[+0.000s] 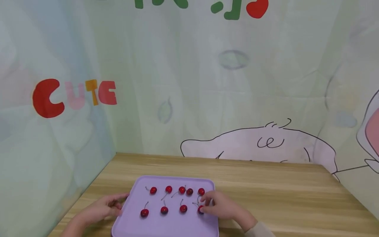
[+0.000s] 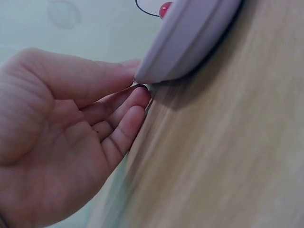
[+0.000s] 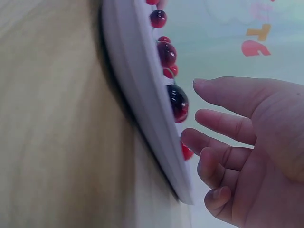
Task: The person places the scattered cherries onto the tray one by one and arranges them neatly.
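A light purple tray (image 1: 165, 227) holds several red cherries with stems, laid out in two rows. Along its left rim, my left hand (image 1: 102, 208) rests with thumb and forefinger against the outer edge. The left wrist view has that thumb (image 2: 95, 78) at the rim and the other fingers loosely bent below. Over the tray's right side is my right hand (image 1: 220, 204), thumb and fingers parted around the rightmost front cherry (image 1: 201, 209), which they partly cover. In the right wrist view, a gap shows between the fingertips and a dark red cherry (image 3: 177, 103).
The tray stands near the front of a wood-grain table (image 1: 266, 191). A printed curtain (image 1: 189, 82) with coloured letters and a cartoon figure hangs behind the table and along its left side. Another cherry (image 1: 201, 191) lies just behind the right hand's fingers.
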A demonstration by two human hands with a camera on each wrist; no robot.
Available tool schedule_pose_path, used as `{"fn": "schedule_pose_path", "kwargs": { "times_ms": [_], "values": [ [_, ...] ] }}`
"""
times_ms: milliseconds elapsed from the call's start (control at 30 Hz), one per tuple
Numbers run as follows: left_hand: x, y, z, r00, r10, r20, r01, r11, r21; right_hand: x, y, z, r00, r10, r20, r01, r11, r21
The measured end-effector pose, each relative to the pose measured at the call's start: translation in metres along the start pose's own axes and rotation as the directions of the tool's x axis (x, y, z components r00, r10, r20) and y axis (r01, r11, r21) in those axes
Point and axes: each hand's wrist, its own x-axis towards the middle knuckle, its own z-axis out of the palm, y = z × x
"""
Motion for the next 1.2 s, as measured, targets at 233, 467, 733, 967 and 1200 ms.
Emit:
{"fn": "schedule_pose_path", "kwargs": {
  "times_ms": [233, 467, 733, 967, 1200],
  "values": [
    [0.000, -0.002, 0.001, 1.000, 0.016, 0.000, -0.016, 1.000, -0.004, -0.002, 0.004, -0.015, 0.996, -0.047, -0.076, 0.044, 0.998, -0.046],
    [-0.001, -0.001, 0.001, 1.000, 0.026, -0.002, -0.026, 1.000, 0.007, -0.010, 0.006, -0.036, 0.985, -0.046, -0.166, 0.036, 0.997, -0.064],
    [-0.001, -0.002, 0.001, 1.000, 0.018, -0.005, -0.018, 1.000, -0.001, -0.015, 0.009, -0.050, 0.973, -0.002, -0.230, -0.016, 0.997, -0.076],
    [-0.002, -0.003, 0.001, 1.000, 0.029, -0.007, -0.029, 1.000, 0.004, -0.017, 0.010, -0.053, 0.973, 0.026, -0.229, -0.043, 0.997, -0.070],
    [-0.003, -0.001, 0.002, 0.999, 0.043, -0.005, -0.043, 0.999, 0.001, -0.019, 0.009, -0.057, 0.970, 0.034, -0.239, -0.050, 0.997, -0.061]
  ]
}}
